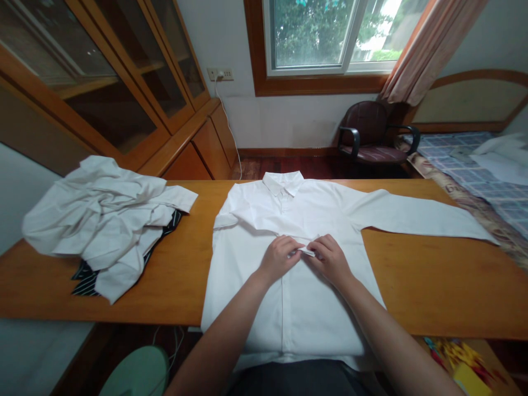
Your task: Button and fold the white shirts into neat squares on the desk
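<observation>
Pinching a folded white cloth edge [307, 252] in narrowed fingers [292, 245], the left hand [279, 257] and right hand [332, 259] held a white collared shirt [303, 305], seemingly light, limp, best gripped at edges.

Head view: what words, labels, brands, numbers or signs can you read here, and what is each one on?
None can be read.
Shirt under the hands: no readable lettering.
Clothes pile: none readable.
Wall socket: too small to tell.
Colourful item at lower right: too blurred to tell.
</observation>
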`<state>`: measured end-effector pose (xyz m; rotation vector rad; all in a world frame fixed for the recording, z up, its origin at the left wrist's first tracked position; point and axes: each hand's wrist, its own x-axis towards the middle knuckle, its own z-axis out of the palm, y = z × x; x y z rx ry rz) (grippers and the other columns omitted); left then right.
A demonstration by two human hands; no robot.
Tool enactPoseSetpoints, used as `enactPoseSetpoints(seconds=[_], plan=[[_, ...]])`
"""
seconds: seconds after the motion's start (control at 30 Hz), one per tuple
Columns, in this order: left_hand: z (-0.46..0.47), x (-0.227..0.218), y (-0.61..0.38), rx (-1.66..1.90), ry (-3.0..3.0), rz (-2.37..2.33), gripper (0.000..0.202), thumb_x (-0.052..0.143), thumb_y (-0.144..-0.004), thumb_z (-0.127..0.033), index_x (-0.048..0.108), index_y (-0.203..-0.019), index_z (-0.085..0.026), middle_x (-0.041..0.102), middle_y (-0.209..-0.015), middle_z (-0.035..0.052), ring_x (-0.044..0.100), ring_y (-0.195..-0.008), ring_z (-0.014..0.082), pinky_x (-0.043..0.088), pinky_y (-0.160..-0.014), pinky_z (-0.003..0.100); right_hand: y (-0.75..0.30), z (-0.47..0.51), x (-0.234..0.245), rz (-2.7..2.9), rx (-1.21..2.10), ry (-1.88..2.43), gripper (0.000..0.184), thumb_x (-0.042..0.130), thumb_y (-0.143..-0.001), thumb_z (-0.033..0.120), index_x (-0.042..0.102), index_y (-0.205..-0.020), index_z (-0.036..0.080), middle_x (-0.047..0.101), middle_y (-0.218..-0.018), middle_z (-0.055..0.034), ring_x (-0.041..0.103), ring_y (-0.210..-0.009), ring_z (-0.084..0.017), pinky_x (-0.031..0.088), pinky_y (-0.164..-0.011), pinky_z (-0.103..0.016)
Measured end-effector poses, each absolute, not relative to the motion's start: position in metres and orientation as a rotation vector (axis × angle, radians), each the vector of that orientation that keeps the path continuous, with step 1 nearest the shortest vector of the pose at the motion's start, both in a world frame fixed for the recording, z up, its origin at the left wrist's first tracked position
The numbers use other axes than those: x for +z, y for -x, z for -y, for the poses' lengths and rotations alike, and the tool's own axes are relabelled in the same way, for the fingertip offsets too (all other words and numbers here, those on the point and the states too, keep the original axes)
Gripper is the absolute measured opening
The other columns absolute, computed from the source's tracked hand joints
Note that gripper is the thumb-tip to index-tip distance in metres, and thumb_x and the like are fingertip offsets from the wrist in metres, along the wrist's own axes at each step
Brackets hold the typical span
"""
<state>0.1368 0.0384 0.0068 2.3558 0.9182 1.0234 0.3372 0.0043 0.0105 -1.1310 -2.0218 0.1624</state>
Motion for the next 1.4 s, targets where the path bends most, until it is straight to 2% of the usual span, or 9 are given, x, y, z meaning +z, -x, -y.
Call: enactPoseSetpoints(seconds=[0.13,0.3,0.7,1.13,1.4], plan=[[-0.0369,0.0094,-0.1360,1.029,-2.287,-0.904,0.018,0.061,-0.091,-0.018,0.069,-0.107,-0.021,0.072,-0.090,0.0037,0.065,-0.085,0.0179,0.051,-0.084,0.033,-0.3375,-0.0025,0.0101,2.023,0.134,1.121,0.002,0.065,-0.093,0.023,0.067,-0.094,0.022,0.063,-0.082,-0.0055,0.052,-0.077,-0.021,0.044,-0.070,-0.035],[-0.0367,0.0106,-0.1343,0.994,-2.235,-0.877,0.013,0.064,-0.090,-0.020,0.070,-0.102,-0.021,0.070,-0.085,0.0025,0.064,-0.082,0.0168,0.051,-0.080,0.030,-0.3381,-0.0004,0.0058,2.022,0.076,1.134,0.005,0.063,-0.094,0.026,0.067,-0.095,0.023,0.064,-0.082,-0.0053,0.055,-0.076,-0.020,0.044,-0.070,-0.034],[-0.0376,0.0070,-0.1352,1.009,-2.180,-0.899,0.012,0.065,-0.091,-0.023,0.071,-0.101,-0.021,0.069,-0.085,0.0026,0.063,-0.081,0.0161,0.051,-0.079,0.029,-0.3364,-0.0001,0.0068,2.003,0.106,1.163,0.009,0.060,-0.095,0.024,0.064,-0.103,0.022,0.063,-0.084,-0.0058,0.057,-0.077,-0.020,0.047,-0.069,-0.033],[-0.0378,0.0045,-0.1358,0.994,-2.187,-0.922,0.012,0.065,-0.089,-0.020,0.070,-0.100,-0.021,0.071,-0.089,0.0031,0.065,-0.086,0.0176,0.051,-0.081,0.031,-0.3386,-0.0017,0.0041,2.040,0.100,1.143,0.007,0.061,-0.094,0.025,0.066,-0.098,0.022,0.063,-0.083,-0.0058,0.055,-0.075,-0.020,0.045,-0.070,-0.034],[-0.0371,0.0067,-0.1357,1.037,-2.207,-0.926,0.010,0.065,-0.085,-0.015,0.071,-0.091,-0.020,0.069,-0.080,0.0016,0.063,-0.077,0.0163,0.050,-0.076,0.029,-0.3392,0.0007,0.0070,2.047,0.051,1.100,0.010,0.059,-0.094,0.019,0.068,-0.097,0.023,0.067,-0.084,-0.0064,0.057,-0.076,-0.021,0.045,-0.070,-0.035]])
